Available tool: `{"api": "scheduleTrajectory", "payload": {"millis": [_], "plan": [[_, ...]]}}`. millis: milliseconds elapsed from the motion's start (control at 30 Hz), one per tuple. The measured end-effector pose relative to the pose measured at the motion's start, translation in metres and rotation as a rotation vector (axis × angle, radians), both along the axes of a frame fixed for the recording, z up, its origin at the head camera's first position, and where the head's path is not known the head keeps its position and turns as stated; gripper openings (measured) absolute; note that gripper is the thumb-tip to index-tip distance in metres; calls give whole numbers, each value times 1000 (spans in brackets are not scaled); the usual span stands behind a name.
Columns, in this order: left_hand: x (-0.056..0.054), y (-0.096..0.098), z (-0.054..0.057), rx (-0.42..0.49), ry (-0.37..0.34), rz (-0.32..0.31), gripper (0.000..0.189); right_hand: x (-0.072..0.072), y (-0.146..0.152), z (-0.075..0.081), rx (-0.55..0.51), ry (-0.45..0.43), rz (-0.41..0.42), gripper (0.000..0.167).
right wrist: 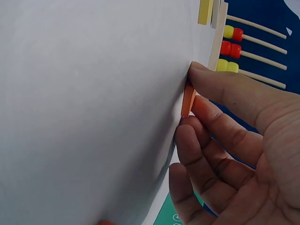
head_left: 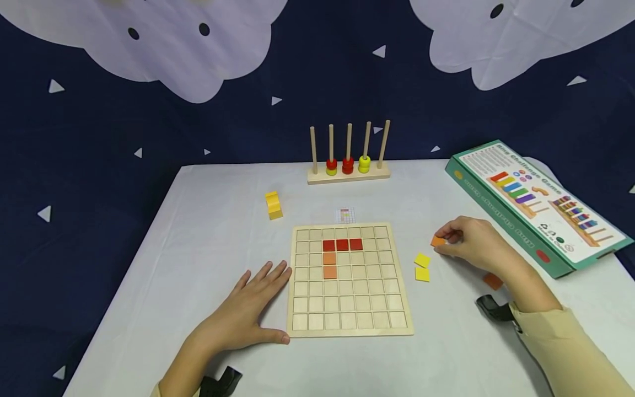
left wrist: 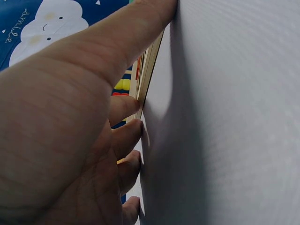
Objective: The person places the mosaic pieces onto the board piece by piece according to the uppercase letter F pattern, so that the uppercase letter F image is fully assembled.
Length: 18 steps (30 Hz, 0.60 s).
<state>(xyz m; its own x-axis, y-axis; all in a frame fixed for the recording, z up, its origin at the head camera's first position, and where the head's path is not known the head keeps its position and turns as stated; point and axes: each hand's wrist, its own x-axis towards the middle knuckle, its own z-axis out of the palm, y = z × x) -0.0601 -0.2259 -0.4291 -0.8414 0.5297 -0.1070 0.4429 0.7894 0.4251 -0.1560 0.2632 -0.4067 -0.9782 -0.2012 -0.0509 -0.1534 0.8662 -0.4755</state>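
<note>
A wooden grid board [head_left: 351,333] lies mid-table with three red square tiles [head_left: 342,245] in a row and two orange tiles [head_left: 329,264] below the leftmost one. My left hand [head_left: 243,317] rests flat on the table, fingers spread, its thumb and fingertips at the board's left edge. To the right of the board, my right hand [head_left: 473,245] pinches an orange tile [right wrist: 188,99] between thumb and fingers, at the tabletop. Two yellow tiles [head_left: 422,267] lie between that hand and the board. Under the right wrist lies another orange tile [head_left: 493,281].
Behind the board stands a wooden peg rack [head_left: 349,175] with red and yellow rings. A small pattern card [head_left: 344,215] lies at the board's far edge. Left of it is a yellow arched block [head_left: 273,205]. A green game box [head_left: 538,207] occupies the right rear.
</note>
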Motion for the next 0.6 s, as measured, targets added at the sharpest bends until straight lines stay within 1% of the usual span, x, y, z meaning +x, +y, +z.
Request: {"api": "scheduleTrajectory", "payload": {"millis": [367, 600], "plan": [[0, 0, -1, -8, 9, -2, 122, -1, -1, 0, 9, 0, 20, 27], [-1, 0, 0, -10, 5, -3, 122, 0, -6, 2, -19, -18, 22, 25]]}}
